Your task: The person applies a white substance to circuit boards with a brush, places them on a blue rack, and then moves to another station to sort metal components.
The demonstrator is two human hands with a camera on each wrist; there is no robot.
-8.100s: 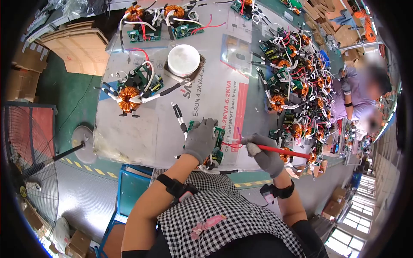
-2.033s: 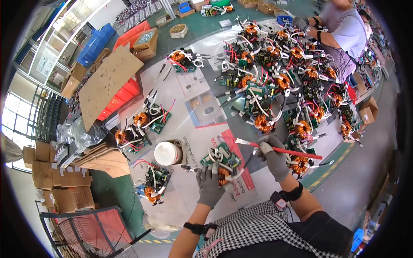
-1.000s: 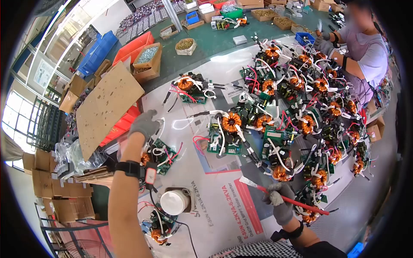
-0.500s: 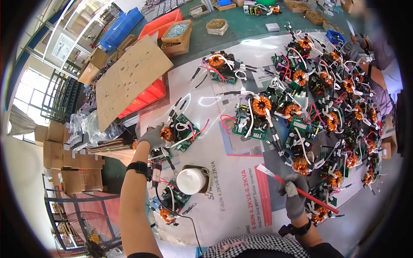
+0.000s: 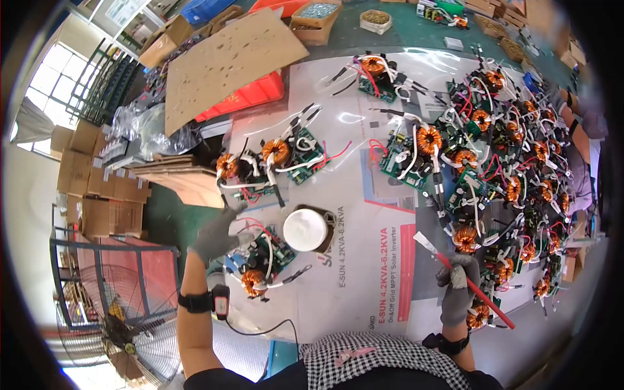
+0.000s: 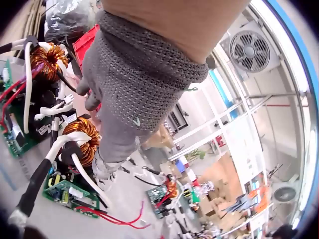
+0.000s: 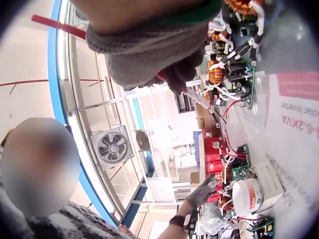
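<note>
My left hand [image 5: 218,235] in a grey glove hovers with spread fingers at the table's left edge, just left of a green circuit board [image 5: 270,250] with a copper coil [image 5: 250,281]. In the left wrist view the left hand [image 6: 119,99] points its fingers down over a copper coil [image 6: 82,144] and white wires, holding nothing. My right hand [image 5: 455,286], also gloved, grips a red-handled brush [image 5: 487,300] with its flat tip pointing up and left. The right wrist view shows the right hand [image 7: 159,55] curled around the brush handle [image 7: 55,25].
A white round container [image 5: 304,229] stands between the hands on a printed sheet [image 5: 370,260]. Two more coil boards [image 5: 273,156] lie behind it. Several boards are piled at right [image 5: 507,162], near another person [image 5: 582,130]. A cardboard sheet [image 5: 227,58] and a floor fan [image 5: 110,312] are at left.
My left hand has drawn back from the far coil boards to the near board beside the white container. My right hand still holds the brush, and my head view has swung left.
</note>
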